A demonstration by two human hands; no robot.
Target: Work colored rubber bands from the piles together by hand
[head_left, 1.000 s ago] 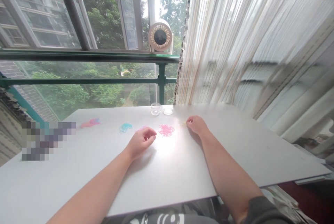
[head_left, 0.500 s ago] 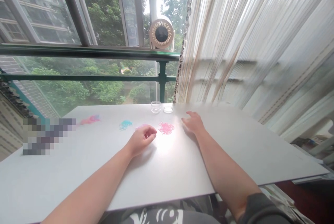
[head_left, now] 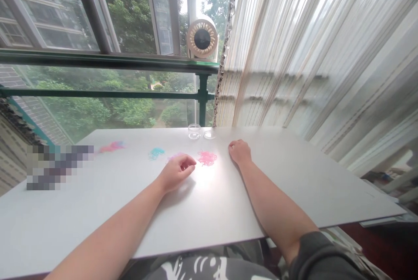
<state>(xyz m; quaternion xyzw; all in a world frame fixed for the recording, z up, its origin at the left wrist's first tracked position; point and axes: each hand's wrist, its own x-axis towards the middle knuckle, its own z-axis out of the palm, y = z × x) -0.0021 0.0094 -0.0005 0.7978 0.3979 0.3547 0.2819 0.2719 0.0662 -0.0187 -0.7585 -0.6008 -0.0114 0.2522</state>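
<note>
Fingers [head_left: 187,159] on your left hand [head_left: 176,171] curl loosely apart beside the pink strands [head_left: 207,158], can't tell if your right hand [head_left: 241,152] is gripping anything

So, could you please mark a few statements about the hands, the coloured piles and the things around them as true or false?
1. The pile of pink strands lies between the left hand and the right hand. True.
2. The pile of turquoise strands lies to the right of the pink one. False: it lies to the left of it.
3. The round clear container stands near the far edge of the white table. True.
4. The left hand is pressed flat with its fingers spread. False: its fingers are curled.
5. A lilac pile is partly hidden by the left hand. True.
</note>
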